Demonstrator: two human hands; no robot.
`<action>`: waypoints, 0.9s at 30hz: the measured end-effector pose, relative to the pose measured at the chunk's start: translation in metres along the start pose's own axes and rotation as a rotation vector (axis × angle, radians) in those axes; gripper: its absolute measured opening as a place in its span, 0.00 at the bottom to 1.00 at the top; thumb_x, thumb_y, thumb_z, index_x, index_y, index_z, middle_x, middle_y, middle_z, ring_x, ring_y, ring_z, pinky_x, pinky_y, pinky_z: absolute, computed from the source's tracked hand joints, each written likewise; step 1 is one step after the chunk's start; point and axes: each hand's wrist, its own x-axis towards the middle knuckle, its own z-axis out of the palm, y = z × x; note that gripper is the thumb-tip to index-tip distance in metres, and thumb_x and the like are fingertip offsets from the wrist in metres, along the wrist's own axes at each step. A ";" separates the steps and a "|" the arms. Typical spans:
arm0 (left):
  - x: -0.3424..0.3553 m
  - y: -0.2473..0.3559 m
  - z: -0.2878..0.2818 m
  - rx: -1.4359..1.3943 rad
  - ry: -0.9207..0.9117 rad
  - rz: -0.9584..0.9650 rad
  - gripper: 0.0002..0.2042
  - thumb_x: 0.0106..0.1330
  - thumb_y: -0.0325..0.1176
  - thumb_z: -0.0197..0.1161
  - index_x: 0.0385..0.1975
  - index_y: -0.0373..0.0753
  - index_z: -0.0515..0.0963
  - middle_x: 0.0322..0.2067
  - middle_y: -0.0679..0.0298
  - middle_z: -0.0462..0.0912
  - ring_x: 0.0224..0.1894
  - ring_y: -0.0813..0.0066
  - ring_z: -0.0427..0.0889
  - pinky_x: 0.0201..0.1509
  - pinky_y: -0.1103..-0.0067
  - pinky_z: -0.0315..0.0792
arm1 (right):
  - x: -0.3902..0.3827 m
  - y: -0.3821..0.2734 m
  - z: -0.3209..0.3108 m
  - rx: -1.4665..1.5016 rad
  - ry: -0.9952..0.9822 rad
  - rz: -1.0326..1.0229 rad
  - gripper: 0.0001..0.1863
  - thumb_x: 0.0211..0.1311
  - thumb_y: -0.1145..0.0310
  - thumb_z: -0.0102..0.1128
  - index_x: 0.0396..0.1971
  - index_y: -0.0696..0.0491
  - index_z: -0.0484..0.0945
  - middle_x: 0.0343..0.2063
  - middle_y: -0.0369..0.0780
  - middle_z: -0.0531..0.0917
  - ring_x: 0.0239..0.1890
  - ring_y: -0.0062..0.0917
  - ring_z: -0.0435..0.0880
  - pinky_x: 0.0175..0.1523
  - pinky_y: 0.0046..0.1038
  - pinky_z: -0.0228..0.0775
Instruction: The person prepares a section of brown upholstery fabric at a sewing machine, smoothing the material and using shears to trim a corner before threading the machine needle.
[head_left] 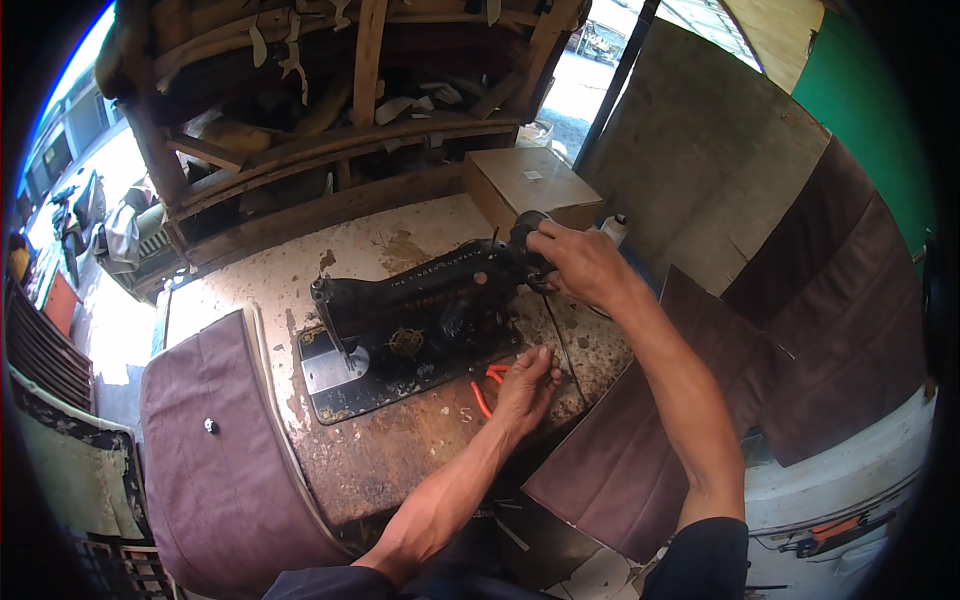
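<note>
A black sewing machine [410, 295] stands on a worn wooden table [385, 465], its base plate [335, 370] set into the top. At the machine's right end my right hand [580, 262] is closed round the dark handwheel [527, 232]. My left hand [528, 388] is just in front of the machine's right side, fingers curled together; whatever they may hold is hidden. Beside and partly under that hand lies a tool with orange handles [480, 398], its working end not visible. To the left, a maroon padded fabric piece [235, 450] hangs over the table edge, with a small dark, shiny object [211, 426] on it.
A cardboard box [530, 185] sits behind the machine, with a thread spool [615, 228] near it. Further maroon panels [640, 450] drape at the right. A wooden frame [340, 130] with fabric scraps rises at the back. More tools [835, 530] lie at the lower right.
</note>
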 end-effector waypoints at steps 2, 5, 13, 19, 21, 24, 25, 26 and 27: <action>0.001 0.000 0.000 -0.003 -0.009 -0.016 0.05 0.74 0.33 0.68 0.43 0.41 0.83 0.36 0.66 0.84 0.37 0.75 0.82 0.44 0.79 0.79 | 0.001 0.000 -0.002 0.009 -0.047 0.025 0.29 0.43 0.75 0.78 0.48 0.50 0.74 0.45 0.40 0.80 0.41 0.47 0.86 0.43 0.47 0.79; 0.000 -0.001 0.002 -0.021 0.012 -0.007 0.05 0.74 0.33 0.68 0.43 0.40 0.83 0.36 0.66 0.85 0.37 0.74 0.82 0.43 0.79 0.79 | 0.001 0.000 -0.002 -0.007 -0.048 0.027 0.29 0.43 0.75 0.78 0.47 0.50 0.74 0.45 0.40 0.80 0.41 0.47 0.86 0.43 0.48 0.79; -0.002 0.000 0.004 -0.025 -0.004 -0.008 0.05 0.74 0.32 0.67 0.43 0.39 0.83 0.36 0.65 0.85 0.36 0.74 0.82 0.43 0.79 0.80 | 0.000 -0.002 -0.002 0.006 -0.042 0.040 0.29 0.43 0.76 0.77 0.47 0.49 0.74 0.46 0.40 0.80 0.41 0.47 0.86 0.43 0.48 0.79; -0.001 0.000 0.006 -0.017 0.014 -0.002 0.05 0.74 0.32 0.67 0.43 0.39 0.83 0.35 0.65 0.84 0.36 0.74 0.82 0.43 0.79 0.80 | 0.000 0.002 0.000 0.013 -0.005 0.006 0.26 0.45 0.75 0.75 0.47 0.49 0.75 0.45 0.39 0.80 0.39 0.48 0.86 0.41 0.48 0.79; -0.001 -0.001 0.007 -0.017 0.018 -0.001 0.05 0.74 0.32 0.67 0.43 0.39 0.83 0.35 0.65 0.84 0.36 0.74 0.82 0.43 0.79 0.80 | 0.000 0.003 0.000 -0.004 0.011 -0.015 0.25 0.46 0.75 0.74 0.46 0.48 0.75 0.44 0.39 0.80 0.37 0.48 0.87 0.40 0.49 0.80; -0.002 0.000 0.007 -0.012 0.032 -0.013 0.05 0.74 0.32 0.67 0.43 0.39 0.83 0.35 0.65 0.84 0.36 0.74 0.82 0.43 0.79 0.80 | 0.000 0.003 0.000 -0.004 -0.009 -0.004 0.24 0.47 0.75 0.74 0.46 0.48 0.75 0.44 0.39 0.80 0.37 0.48 0.87 0.40 0.49 0.80; -0.001 0.000 0.005 -0.014 0.014 -0.008 0.05 0.74 0.32 0.67 0.43 0.39 0.83 0.35 0.65 0.84 0.36 0.74 0.82 0.43 0.79 0.80 | 0.000 0.002 0.000 -0.007 0.001 -0.010 0.24 0.47 0.75 0.74 0.46 0.48 0.75 0.44 0.39 0.80 0.37 0.48 0.87 0.40 0.49 0.80; -0.001 0.000 0.004 -0.016 -0.004 -0.003 0.05 0.74 0.32 0.67 0.44 0.39 0.83 0.35 0.65 0.84 0.36 0.74 0.82 0.43 0.79 0.80 | 0.000 0.002 0.000 -0.010 0.011 -0.016 0.24 0.47 0.75 0.74 0.46 0.48 0.75 0.44 0.39 0.80 0.37 0.48 0.87 0.40 0.49 0.80; 0.000 0.000 0.002 -0.015 -0.012 -0.007 0.05 0.75 0.32 0.67 0.44 0.39 0.83 0.35 0.65 0.84 0.36 0.74 0.82 0.43 0.79 0.80 | 0.001 0.002 0.000 -0.002 0.004 -0.010 0.24 0.47 0.75 0.74 0.46 0.48 0.75 0.44 0.39 0.80 0.37 0.48 0.87 0.40 0.49 0.80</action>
